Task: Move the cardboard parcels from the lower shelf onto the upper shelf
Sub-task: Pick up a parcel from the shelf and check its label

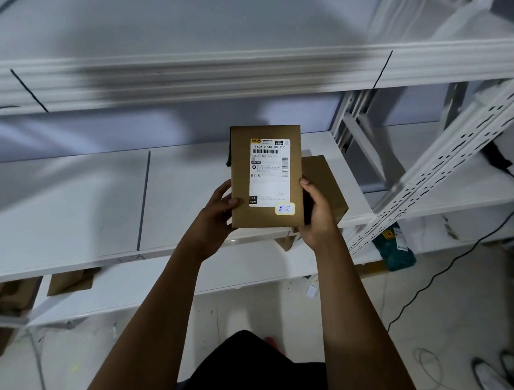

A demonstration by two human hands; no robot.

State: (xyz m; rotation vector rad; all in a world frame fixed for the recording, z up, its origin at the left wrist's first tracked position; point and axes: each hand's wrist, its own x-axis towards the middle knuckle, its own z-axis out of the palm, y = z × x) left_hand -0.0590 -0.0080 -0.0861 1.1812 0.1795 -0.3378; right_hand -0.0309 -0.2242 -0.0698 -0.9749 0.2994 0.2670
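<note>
I hold a brown cardboard parcel (267, 177) with a white shipping label in both hands, lifted above the middle white shelf (72, 204). My left hand (218, 211) grips its lower left edge and my right hand (318, 215) grips its lower right edge. Behind and right of it a second brown parcel (327, 186) rests on that shelf. The upper shelf (196, 71) runs across the top of the view, blurred. More cardboard parcels (69, 282) lie on the lowest shelf at the left.
A perforated white upright post (445, 161) slants down on the right. A teal bag (395, 248) and a black cable (459, 256) lie on the floor by it. A shoe (495, 382) shows at the bottom right corner.
</note>
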